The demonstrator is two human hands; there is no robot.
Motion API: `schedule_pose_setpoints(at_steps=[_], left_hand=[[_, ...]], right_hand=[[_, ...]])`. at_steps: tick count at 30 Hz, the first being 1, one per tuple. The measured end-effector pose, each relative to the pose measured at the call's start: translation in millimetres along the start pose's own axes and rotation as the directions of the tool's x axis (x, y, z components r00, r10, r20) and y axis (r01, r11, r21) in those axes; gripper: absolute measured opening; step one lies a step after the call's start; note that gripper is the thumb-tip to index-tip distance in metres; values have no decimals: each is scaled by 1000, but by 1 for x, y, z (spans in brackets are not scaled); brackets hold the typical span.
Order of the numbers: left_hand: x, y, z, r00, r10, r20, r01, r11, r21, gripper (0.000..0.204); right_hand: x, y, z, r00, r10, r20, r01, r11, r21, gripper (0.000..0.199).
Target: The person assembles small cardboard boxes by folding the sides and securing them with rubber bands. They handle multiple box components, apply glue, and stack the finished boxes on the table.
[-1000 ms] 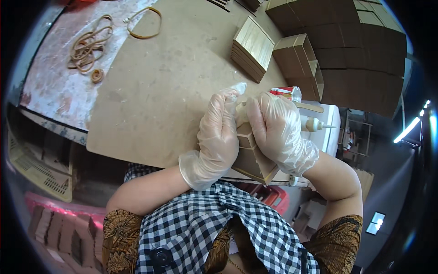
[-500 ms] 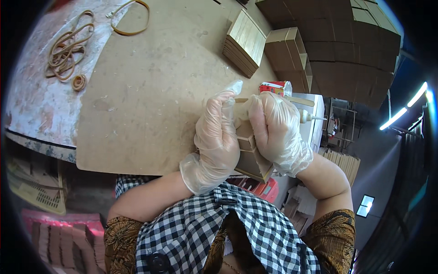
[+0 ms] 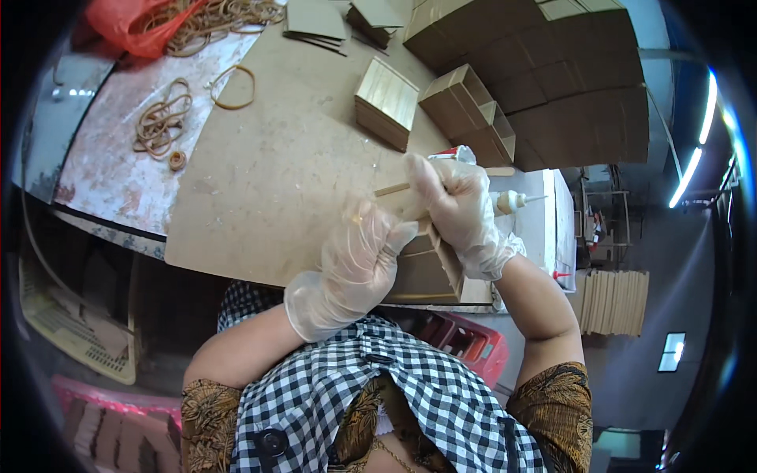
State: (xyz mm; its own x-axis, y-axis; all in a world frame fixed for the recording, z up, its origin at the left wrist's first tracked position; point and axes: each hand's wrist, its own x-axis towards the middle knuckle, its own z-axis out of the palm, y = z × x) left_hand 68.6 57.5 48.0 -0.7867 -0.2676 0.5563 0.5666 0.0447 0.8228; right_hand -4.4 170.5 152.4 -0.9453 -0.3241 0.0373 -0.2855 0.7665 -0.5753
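Note:
A small light-brown wooden box (image 3: 430, 277) with an inner divider sits at the table's near edge, right of centre. My right hand (image 3: 459, 206), in a thin clear glove, is closed on its far right side, fingers curled and thumb bent over. On the box's left side lies my left hand (image 3: 347, 256), gloved the same way. Its thumb reaches the divider's edge, while its other fingers are smeared by motion, so their grip cannot be made out. The far part of the box is partly covered by both hands.
Past my right hand lie a white glue bottle (image 3: 511, 202) with a thin nozzle and a red-and-white can (image 3: 457, 155). A stack of wooden panels (image 3: 386, 102), an open compartment box (image 3: 473, 110) and cardboard cartons (image 3: 568, 102) stand beyond. Rubber bands (image 3: 163, 118) lie left.
My view has shifted, bringing more of the table's far end in. My left hand has slid nearer along the box and turned, its fingers now blurred. My right hand stays on the box.

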Motion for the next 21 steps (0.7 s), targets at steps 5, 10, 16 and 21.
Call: schedule_pose_setpoints(at_steps=[5, 10, 16, 21], left_hand=[[54, 60, -9, 948, -95, 304, -11, 944, 330, 11], [61, 45, -8, 775, -281, 567, 40, 916, 399, 21], [86, 50, -2, 499, -569, 654, 14, 760, 650, 23], [106, 48, -11, 344, -550, 761, 48, 820, 571, 18]], right_hand=[[-13, -4, -19, 931, 338, 136, -328, 616, 716, 46], [-28, 51, 46, 901, 399, 167, -276, 232, 933, 37], [-41, 79, 77, 905, 385, 181, -272, 199, 941, 43], [-45, 96, 72, 928, 312, 206, -298, 285, 911, 46]])
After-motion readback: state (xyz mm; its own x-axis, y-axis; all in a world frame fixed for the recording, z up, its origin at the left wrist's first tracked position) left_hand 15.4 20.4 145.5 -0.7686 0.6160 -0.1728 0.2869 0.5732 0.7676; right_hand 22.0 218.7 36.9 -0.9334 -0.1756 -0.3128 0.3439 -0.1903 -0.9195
